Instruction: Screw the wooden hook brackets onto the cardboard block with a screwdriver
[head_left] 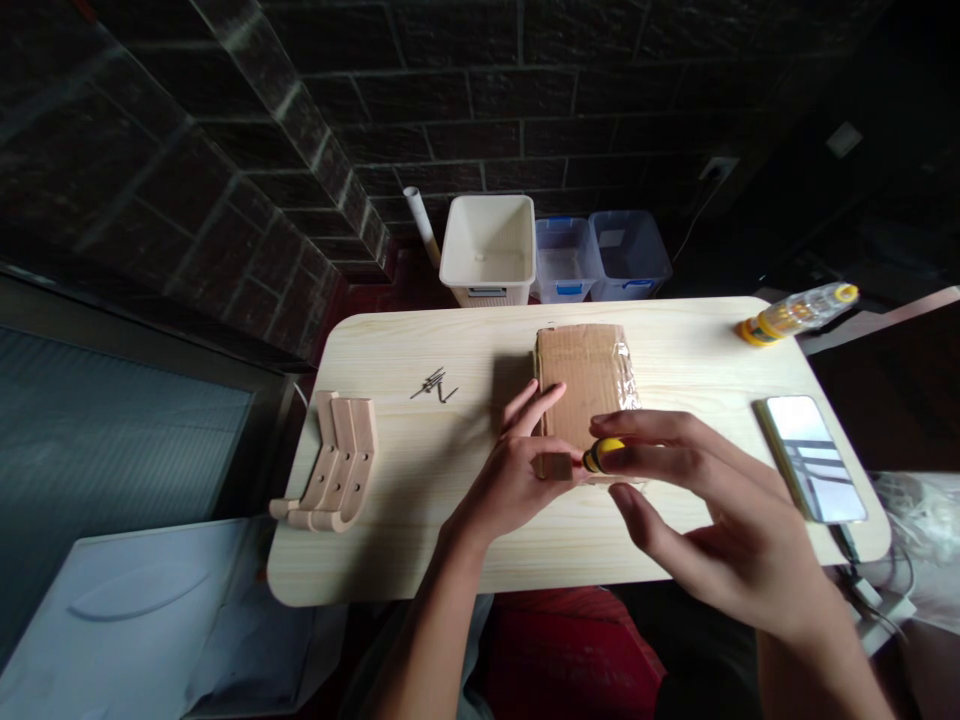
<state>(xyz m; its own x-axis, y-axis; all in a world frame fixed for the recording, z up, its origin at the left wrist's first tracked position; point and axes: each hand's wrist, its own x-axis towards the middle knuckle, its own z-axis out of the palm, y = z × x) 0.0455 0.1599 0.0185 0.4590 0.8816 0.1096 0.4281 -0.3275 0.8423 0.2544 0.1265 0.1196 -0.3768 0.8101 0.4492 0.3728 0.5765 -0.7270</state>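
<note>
A cardboard box [581,370] with clear tape lies on the light wooden table [420,340]. My left hand [514,475] rests against the box's left side and holds a small wooden piece [556,466] between thumb and finger. A screwdriver with a yellow and black handle [602,454] points at that piece from the right. Around its handle are the spread fingers of my right hand [697,490]; whether they touch it is hard to tell. Several dark screws [435,384] lie loose left of the box.
Curved wooden pieces with holes [349,455] stand at the table's left end. On the right are a phone [814,455] and a clear bottle with yellow ends [799,314]. Behind the table stand a white bin [489,240] and translucent bins [566,255].
</note>
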